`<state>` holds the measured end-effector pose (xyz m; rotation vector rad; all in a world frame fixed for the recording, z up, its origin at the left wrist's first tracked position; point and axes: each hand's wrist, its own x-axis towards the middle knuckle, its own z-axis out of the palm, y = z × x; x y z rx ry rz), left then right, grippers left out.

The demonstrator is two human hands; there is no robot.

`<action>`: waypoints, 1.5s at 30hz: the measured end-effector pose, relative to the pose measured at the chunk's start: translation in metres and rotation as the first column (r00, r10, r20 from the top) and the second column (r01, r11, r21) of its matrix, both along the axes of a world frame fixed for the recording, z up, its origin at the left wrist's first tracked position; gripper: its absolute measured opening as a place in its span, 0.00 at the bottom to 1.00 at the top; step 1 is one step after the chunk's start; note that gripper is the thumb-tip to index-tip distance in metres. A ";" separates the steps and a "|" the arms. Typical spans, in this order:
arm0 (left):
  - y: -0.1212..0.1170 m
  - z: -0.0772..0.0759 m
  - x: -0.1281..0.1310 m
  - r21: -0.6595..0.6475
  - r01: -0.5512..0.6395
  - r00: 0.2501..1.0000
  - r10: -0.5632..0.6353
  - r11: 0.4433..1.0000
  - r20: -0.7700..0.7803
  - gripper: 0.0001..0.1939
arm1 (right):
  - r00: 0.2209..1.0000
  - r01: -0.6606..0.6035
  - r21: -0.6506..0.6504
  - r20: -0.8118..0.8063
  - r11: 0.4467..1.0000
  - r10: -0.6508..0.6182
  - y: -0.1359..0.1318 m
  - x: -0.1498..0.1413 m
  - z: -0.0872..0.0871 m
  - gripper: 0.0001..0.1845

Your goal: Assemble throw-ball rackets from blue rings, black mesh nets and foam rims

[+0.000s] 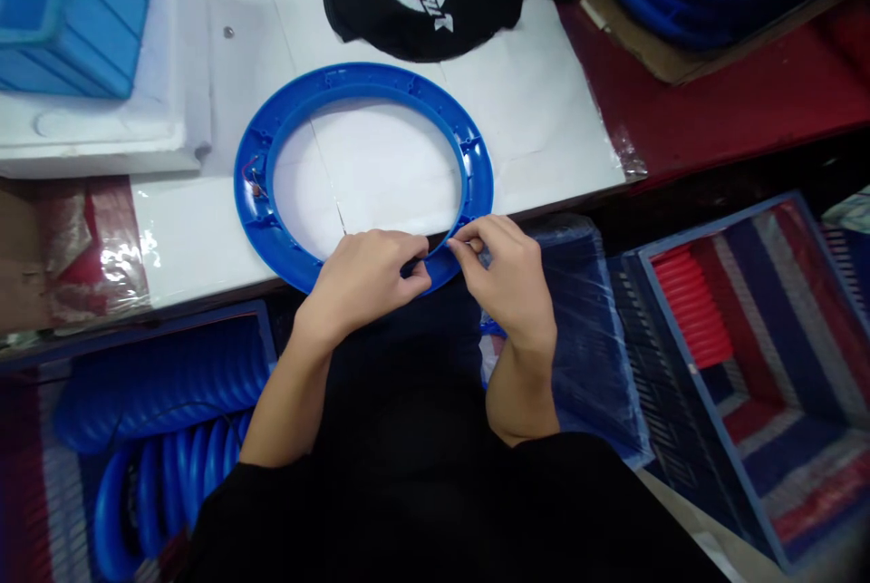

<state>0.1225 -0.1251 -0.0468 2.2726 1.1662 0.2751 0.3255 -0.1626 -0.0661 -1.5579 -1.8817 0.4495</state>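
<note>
A blue plastic ring point(363, 78), an open channel with ribs inside, lies at the table's front edge. Small coloured wires point(254, 173) show in its left side. My left hand point(367, 279) is closed over the near part of the ring, its thumb and forefinger bent together; whether they hold a small part is hidden. At the near right of the rim, my right hand point(509, 273) pinches with thumb and forefinger, touching or very close to the ring. What sits in that pinch is too small to make out.
Black printed cloth point(476, 16) lies behind the ring. A blue bin point(101, 12) stands on white foam point(183, 66) at left. A cardboard box point(670, 66) holds blue rings at right. Below the table are crates with blue rings point(169, 383) and red rings point(693, 306).
</note>
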 end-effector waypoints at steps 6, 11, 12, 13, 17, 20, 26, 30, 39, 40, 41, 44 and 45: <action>-0.003 0.006 -0.004 0.019 0.060 0.998 -0.061 0.998 0.012 0.13 | 0.995 0.062 -0.028 0.081 0.998 -0.060 -0.011 -0.015 0.002 0.13; -0.008 0.005 0.016 0.036 0.028 0.994 -0.024 0.999 -0.107 0.12 | 0.991 0.106 -0.036 0.090 0.994 -0.103 -0.020 -0.022 0.000 0.11; -0.008 0.004 0.017 0.040 0.027 0.993 -0.022 0.999 -0.112 0.12 | 0.993 0.094 -0.043 0.082 0.995 -0.091 -0.021 -0.021 0.001 0.11; -0.008 0.002 0.017 0.043 0.021 0.994 -0.016 0.999 -0.111 0.11 | 0.997 0.061 -0.056 0.060 0.997 -0.058 -0.021 -0.019 0.003 0.10; -0.007 -0.001 0.007 0.037 0.001 0.996 0.002 0.999 -0.092 0.08 | 0.990 -0.125 -0.060 -0.080 0.990 0.120 -0.018 -0.003 0.013 0.06; -0.006 0.000 0.003 0.026 0.018 0.997 -0.016 0.999 -0.082 0.08 | 0.990 -0.129 0.104 -0.046 0.986 0.134 -0.010 0.002 0.014 0.09; -0.004 0.000 0.004 -0.009 0.025 0.998 -0.026 1.000 -0.052 0.07 | 0.993 -0.106 0.253 -0.023 0.962 0.115 0.003 0.001 -0.006 0.10; 0.000 -0.003 -0.005 -0.026 0.089 0.996 -0.089 0.996 -0.002 0.08 | 0.997 -0.066 0.256 -0.022 0.965 0.074 0.000 0.000 -0.013 0.09; 0.001 0.013 -0.004 0.039 0.165 0.977 -0.158 0.985 -0.141 0.13 | 0.994 0.103 0.189 0.008 0.976 -0.107 -0.017 -0.021 -0.011 0.08; 0.001 0.015 -0.001 0.045 0.167 0.975 -0.158 0.985 -0.155 0.13 | 0.994 0.106 0.175 0.017 0.979 -0.111 -0.017 -0.022 -0.009 0.07; 0.002 0.015 0.001 0.047 0.166 0.975 -0.157 0.985 -0.159 0.12 | 0.993 0.109 0.162 0.024 0.981 -0.114 -0.017 -0.022 -0.008 0.08; 0.003 0.016 0.005 0.040 0.158 0.977 -0.151 0.987 -0.152 0.10 | 0.993 0.109 0.132 0.033 0.985 -0.115 -0.017 -0.021 -0.005 0.08; 0.004 0.016 0.007 0.040 0.151 0.978 -0.143 0.988 -0.154 0.10 | 0.993 0.107 0.125 0.038 0.986 -0.112 -0.018 -0.021 -0.005 0.08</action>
